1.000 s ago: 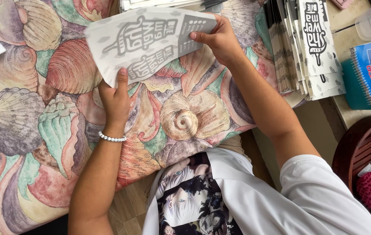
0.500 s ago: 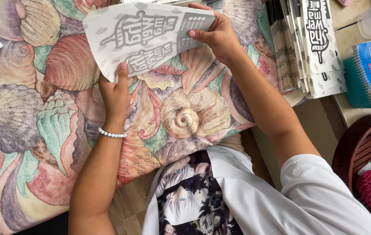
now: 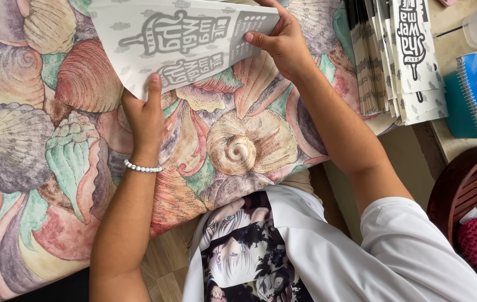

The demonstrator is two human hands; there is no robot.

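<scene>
Paper sheet (image 3: 182, 39) | pinched between left hand (image 3: 144, 114) and right hand (image 3: 283, 42)

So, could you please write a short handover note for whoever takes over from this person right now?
Left hand: grips the lower corner of the white printed paper sheet.
Right hand: pinches the sheet's right edge.
The sheet lies partly folded into a slanted shape on the shell-patterned cloth.
A stack of similar printed sheets lies to the right.
Done: a fold is begun.
Left: the fold looks unfinished.
</scene>
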